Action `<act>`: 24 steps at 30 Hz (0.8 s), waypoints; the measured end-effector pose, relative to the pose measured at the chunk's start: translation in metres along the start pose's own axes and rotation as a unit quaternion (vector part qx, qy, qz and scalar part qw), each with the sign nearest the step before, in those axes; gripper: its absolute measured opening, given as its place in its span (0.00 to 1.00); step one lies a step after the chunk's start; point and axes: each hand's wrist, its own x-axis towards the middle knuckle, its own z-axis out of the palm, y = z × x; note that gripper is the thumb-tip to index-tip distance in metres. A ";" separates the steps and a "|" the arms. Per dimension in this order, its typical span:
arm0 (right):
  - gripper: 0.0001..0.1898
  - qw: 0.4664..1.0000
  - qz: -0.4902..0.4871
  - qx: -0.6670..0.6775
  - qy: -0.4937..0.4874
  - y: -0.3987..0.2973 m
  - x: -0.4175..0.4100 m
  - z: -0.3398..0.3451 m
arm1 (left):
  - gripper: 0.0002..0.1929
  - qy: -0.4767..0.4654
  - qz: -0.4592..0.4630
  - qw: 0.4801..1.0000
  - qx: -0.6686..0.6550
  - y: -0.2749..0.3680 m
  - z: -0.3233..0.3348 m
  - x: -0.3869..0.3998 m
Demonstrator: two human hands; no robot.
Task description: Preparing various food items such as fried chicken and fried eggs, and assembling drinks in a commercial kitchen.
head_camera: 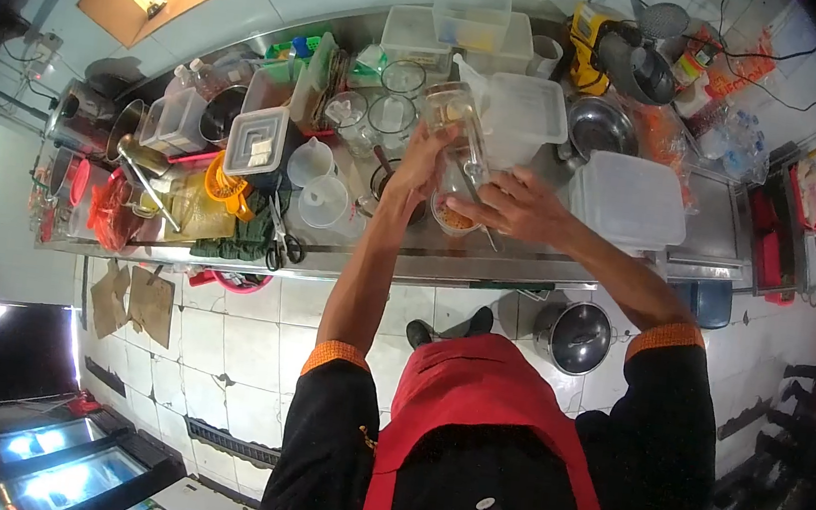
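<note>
My left hand (425, 157) is closed around a clear glass jar or bottle (461, 121), held tilted above the steel counter. My right hand (515, 205) is beside its lower end, with a thin metal utensil (476, 196) at the fingers; whether it also touches the glass I cannot tell. Below the hands stands a clear cup with orange contents (455, 219). A dark container (410, 210) is partly hidden behind my left forearm. Several glass mugs (392, 113) stand left of the jar.
Clear plastic jugs (323, 201), scissors (280, 240) and an orange juicer (229, 185) lie to the left. Lidded plastic tubs (629, 201) and a steel pan (603, 128) are to the right. The counter's front edge (332, 261) runs before me; a metal pot (580, 338) stands on the tiled floor.
</note>
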 end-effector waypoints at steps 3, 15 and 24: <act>0.28 0.999 0.030 0.018 -0.016 -0.010 -0.020 0.004 | 0.25 0.036 0.070 0.993 0.093 0.003 0.007 -0.005; 0.27 0.991 0.058 0.119 -0.012 -0.041 -0.050 -0.014 | 0.36 0.008 0.083 0.993 0.087 0.007 0.004 -0.013; 0.26 0.974 0.081 0.211 0.013 -0.038 -0.059 -0.031 | 0.38 -0.011 0.104 0.980 0.169 0.025 0.031 -0.015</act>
